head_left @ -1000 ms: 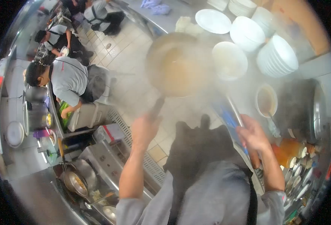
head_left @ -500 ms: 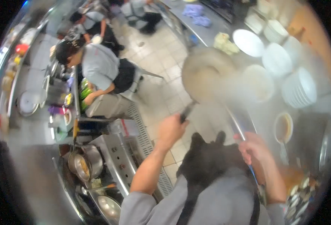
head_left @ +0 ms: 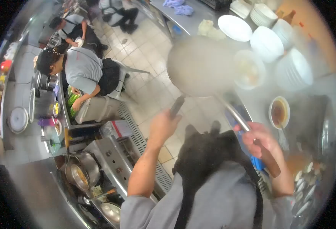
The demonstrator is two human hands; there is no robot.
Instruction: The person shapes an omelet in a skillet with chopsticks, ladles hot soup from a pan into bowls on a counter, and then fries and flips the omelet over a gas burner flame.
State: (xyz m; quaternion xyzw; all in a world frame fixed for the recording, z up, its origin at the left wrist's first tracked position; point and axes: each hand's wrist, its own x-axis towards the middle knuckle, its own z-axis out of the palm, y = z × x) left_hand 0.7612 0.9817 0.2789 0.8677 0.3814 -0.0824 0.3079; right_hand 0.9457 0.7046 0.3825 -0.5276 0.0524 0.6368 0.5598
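Note:
My left hand (head_left: 164, 126) is wrapped round the dark handle (head_left: 176, 106) of a round pan (head_left: 198, 65), whose inside is veiled by steam. My right hand (head_left: 257, 139) grips the metal handle of a utensil (head_left: 234, 114), its far end reaching to the pan's near right edge and lost in steam. Just right of the pan, a white bowl (head_left: 249, 70) holds some pale food, blurred by the steam. A small bowl of brown sauce (head_left: 279, 112) with a spoon in it stands on the counter to the right of my right hand.
Stacked white bowls (head_left: 295, 72) and plates (head_left: 234, 28) stand at the upper right. On the left are a stove (head_left: 112, 156), a pot (head_left: 88, 168) and a lidded container (head_left: 18, 119). A co-worker (head_left: 84, 68) handles green vegetables (head_left: 72, 101); other people are farther back.
The view has shifted, so surroundings appear farther left. The pan has come nearer the white bowl, in which food now shows. Steam over the pan's inside is thicker.

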